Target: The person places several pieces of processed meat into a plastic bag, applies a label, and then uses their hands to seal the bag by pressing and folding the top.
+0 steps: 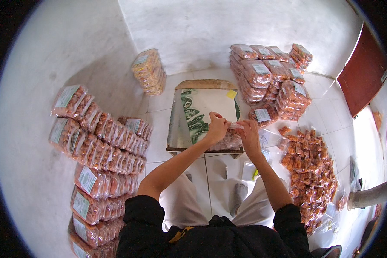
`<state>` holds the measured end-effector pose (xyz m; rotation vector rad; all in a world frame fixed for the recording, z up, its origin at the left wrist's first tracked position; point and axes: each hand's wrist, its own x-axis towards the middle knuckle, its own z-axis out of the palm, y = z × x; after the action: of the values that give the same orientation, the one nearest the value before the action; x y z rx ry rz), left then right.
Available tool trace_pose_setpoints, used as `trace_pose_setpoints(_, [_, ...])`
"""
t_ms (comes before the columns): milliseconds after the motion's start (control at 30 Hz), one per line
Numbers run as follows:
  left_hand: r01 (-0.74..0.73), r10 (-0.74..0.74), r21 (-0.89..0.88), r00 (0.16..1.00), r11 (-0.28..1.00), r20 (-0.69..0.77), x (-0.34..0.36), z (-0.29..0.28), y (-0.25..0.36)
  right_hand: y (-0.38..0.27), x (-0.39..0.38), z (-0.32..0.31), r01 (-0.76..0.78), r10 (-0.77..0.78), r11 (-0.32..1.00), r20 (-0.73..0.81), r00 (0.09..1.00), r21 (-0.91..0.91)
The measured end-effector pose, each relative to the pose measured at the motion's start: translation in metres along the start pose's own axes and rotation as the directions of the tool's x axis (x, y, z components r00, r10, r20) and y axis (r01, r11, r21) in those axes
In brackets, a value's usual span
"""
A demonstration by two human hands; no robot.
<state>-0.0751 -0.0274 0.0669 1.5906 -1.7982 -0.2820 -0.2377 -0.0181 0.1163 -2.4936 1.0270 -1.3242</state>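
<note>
Bag point(228, 139) of snacks sits filled on the counter point(202, 84), both hands point(217, 128) point(248, 131) pinching its open top, unsealed.

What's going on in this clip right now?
A person is seated at a low wooden table. Both hands, the left hand and the right hand, pinch the top of a clear bag of orange snacks at the table's near edge. Packed bags are stacked against the wall to the left and at the upper right. Small loose packets lie heaped on the floor tiles to the right.
</note>
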Motion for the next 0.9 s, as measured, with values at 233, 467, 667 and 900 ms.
trace_pose_setpoints(233, [0.072,-0.112,-0.252,0.983,0.965,-0.149,-0.021,-0.018,0.04,0.028,-0.005,0.015,-0.039,0.052,0.997,0.177,0.983,-0.073])
trace_pose_setpoints(467, [-0.12,0.103,-0.098,0.981,0.988,-0.162,-0.018,-0.034,0.049,0.027,-0.003,0.015,-0.097,0.124,0.99,0.304,0.944,-0.104])
trace_pose_setpoints(667, [-0.029,-0.012,0.274,0.989,0.961,0.146,-0.003,-0.053,0.05,0.038,-0.009,0.021,-0.13,0.156,0.987,0.364,0.918,-0.093])
trace_pose_setpoints(900, [0.007,-0.186,0.304,0.804,0.953,0.565,0.031,-0.058,0.046,0.021,-0.008,0.015,-0.253,0.306,0.949,0.366,0.879,-0.186])
